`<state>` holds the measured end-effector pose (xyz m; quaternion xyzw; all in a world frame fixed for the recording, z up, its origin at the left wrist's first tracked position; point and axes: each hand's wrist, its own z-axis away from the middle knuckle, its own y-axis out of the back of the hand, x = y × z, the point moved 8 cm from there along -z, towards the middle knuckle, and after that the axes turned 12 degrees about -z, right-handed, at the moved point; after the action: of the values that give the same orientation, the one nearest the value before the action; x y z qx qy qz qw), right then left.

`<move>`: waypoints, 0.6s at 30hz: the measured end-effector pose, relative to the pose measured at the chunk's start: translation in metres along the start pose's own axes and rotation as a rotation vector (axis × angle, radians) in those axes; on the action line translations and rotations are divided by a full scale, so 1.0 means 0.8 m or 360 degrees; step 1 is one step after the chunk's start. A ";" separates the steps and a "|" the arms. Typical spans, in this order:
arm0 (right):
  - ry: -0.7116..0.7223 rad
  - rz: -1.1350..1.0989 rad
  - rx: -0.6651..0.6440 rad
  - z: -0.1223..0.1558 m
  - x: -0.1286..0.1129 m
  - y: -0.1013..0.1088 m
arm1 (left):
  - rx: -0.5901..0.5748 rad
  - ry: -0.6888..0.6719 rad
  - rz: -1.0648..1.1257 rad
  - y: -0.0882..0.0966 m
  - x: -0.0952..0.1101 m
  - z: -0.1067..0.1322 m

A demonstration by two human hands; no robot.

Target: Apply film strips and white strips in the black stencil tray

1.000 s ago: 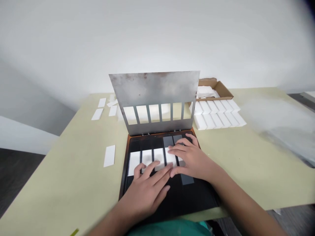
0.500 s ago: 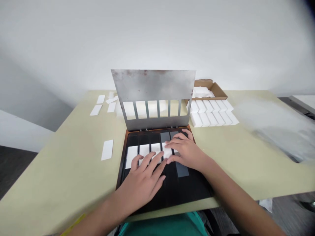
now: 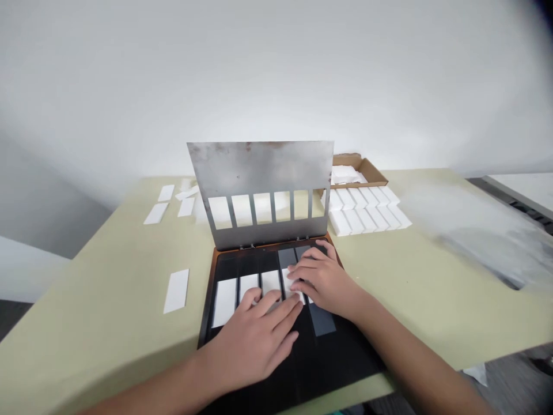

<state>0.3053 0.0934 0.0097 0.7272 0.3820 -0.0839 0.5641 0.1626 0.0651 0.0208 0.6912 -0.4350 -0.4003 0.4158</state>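
Both of my hands rest on a black board with a brown-orange frame. My left hand lies flat, its fingers spread over the lower ends of several white strips. My right hand presses on the rightmost white strip, covering most of it, with its fingers reaching towards dark grey bands. Neither hand clearly grips anything. A leftmost white strip shows uncovered. A slotted metal plate stands hinged at the board's far edge.
The board sits on a pale green table. A loose white strip lies left of it, with several more farther back. Rows of white blocks and a cardboard box stand at the back right.
The whole view has shifted down and left with my head. My hands stay on the strips, with the left fingers slightly more to the left.
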 end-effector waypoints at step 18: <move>-0.0124 0.0302 0.0097 0.004 0.000 0.015 | -0.0062 0.0131 0.0027 -0.014 0.000 0.009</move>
<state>0.3145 0.0895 0.0175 0.7732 0.2865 -0.0699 0.5615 0.1592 0.0666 0.0078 0.6951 -0.4153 -0.3764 0.4501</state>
